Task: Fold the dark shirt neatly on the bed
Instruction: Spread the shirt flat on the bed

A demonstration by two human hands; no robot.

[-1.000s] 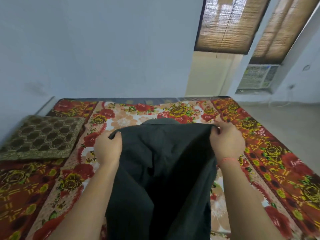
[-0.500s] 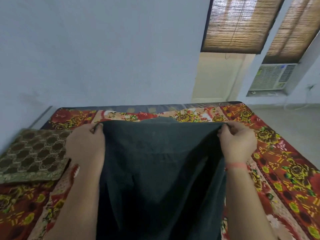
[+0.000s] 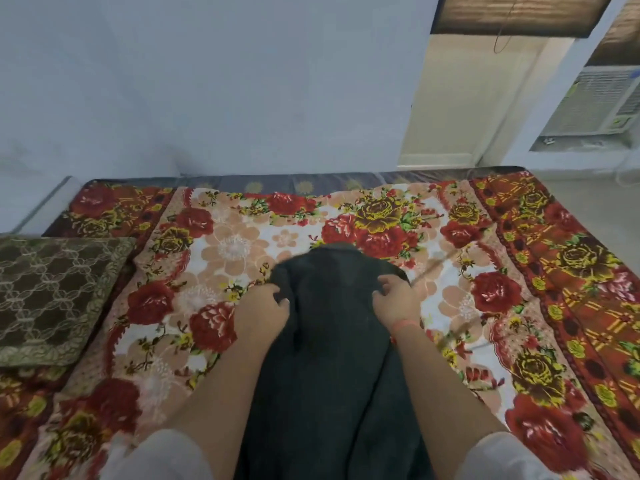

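Held aloft a second ago, the dark shirt (image 3: 332,341) now lies on the bed (image 3: 242,244), left hand (image 3: 263,315) and right hand (image 3: 398,301) closer, fingers (image 3: 278,296) clamped on its top, ready for folding.

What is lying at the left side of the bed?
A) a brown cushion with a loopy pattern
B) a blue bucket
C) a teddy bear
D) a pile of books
A: a brown cushion with a pale looping pattern lies flat at the left edge of the flowery bedspread, apart from the dark shirt in the middle.
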